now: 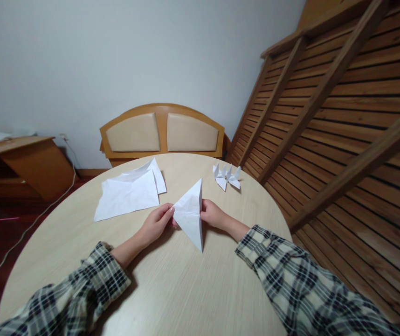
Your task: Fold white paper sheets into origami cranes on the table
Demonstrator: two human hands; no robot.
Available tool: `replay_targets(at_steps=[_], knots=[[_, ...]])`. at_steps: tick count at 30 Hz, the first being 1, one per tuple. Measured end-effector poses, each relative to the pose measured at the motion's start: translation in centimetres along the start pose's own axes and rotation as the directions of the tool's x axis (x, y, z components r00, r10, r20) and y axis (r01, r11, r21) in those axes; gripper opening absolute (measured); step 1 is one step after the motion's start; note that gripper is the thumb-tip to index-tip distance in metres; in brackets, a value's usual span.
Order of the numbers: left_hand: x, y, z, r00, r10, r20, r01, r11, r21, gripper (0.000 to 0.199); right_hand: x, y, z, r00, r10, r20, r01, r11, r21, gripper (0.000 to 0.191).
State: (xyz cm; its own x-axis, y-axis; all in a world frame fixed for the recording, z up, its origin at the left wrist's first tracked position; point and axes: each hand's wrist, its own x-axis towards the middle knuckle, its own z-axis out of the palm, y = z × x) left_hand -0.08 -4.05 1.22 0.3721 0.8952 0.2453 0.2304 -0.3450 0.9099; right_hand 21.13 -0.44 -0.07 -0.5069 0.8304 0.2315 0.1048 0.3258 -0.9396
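One folded paper (190, 214) sat over the counter (172, 289), long edge running away from the wearer: left hand (160, 220) pinching its left corner, right hand (215, 214) at that edge's middle, fingertips hidden, grip unclear!

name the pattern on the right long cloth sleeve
The right long cloth sleeve is plaid, in black, cream and grey, best seen in the head view.

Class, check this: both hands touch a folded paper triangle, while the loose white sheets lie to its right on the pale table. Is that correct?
Not quite: in the head view, the loose white sheets lie to the left of the folded paper triangle. The rest stands.
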Motion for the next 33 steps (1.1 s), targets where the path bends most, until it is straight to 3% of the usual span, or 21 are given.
replay_targets(at_steps=[6,11,23,28,33], knots=[[0.0,-0.3,0.1,1.0,-0.022,-0.002,0.022,0.995,-0.094,0.026,-0.2,-0.1,0.2,0.999,-0.041,0.033,0.043,0.998,-0.046,0.029],[0.0,-0.6,0.1,0.997,-0.071,-0.019,0.066,0.977,-0.203,0.034,-0.2,-0.5,0.4,0.997,-0.064,0.043,0.065,0.998,-0.026,0.03],[0.3,-1.4,0.2,0.995,-0.094,0.016,0.093,0.941,-0.325,0.061,0.1,-0.5,0.5,0.978,-0.083,-0.193,0.073,0.996,-0.06,0.028],[0.3,-0.9,0.2,0.991,-0.106,0.078,0.124,0.952,-0.278,0.062,0.2,-0.7,0.3,0.946,-0.14,-0.292,0.091,0.98,-0.175,0.029],[0.1,0.0,0.3,1.0,-0.007,0.02,0.009,0.994,-0.105,0.057,0.2,-0.7,0.6,0.937,-0.102,-0.334,0.002,0.958,-0.286,0.024]])
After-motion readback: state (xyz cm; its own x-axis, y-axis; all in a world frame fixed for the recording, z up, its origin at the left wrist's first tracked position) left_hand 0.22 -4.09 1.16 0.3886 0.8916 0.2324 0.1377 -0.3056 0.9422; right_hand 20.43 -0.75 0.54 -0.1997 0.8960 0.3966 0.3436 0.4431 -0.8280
